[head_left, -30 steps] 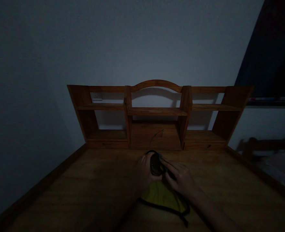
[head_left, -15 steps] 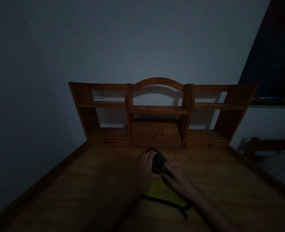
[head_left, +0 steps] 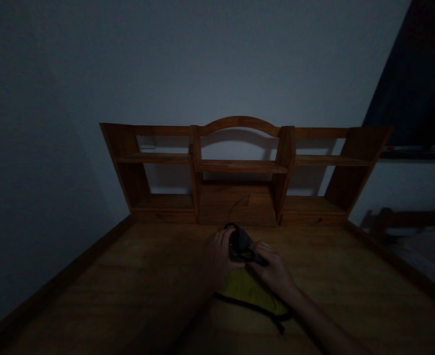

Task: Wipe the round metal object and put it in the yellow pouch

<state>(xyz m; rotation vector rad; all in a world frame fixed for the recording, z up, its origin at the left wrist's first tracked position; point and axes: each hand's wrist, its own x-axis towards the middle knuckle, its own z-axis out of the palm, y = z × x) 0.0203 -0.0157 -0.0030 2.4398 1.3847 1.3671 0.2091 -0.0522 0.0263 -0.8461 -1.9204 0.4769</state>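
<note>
Over a yellow-green cloth piece with black edging (head_left: 252, 292), a dark, partly shiny object (head_left: 240, 243) is held between both hands. Its exact kind is lost in the dim light. My left hand (head_left: 219, 254) curls round its left side, fingers along the top and thumb below. My right hand (head_left: 271, 268) grips a dark strip-like part on the object's right, fingers closed. The cloth lies on the wooden desk, and a short black tab sticks out at its lower right corner. Both hands hide its upper portion.
Behind my hands stands a wooden shelf unit (head_left: 241, 167) at the back of the desk (head_left: 128, 291). Raised wooden edges run along both desk sides. A dark board (head_left: 417, 93) hangs on the right, above a wooden frame (head_left: 417, 219) beside the desk.
The dark object has tilted a little and shows more of its opening and grey upper face. Both hands keep their hold. The view has shifted slightly.
</note>
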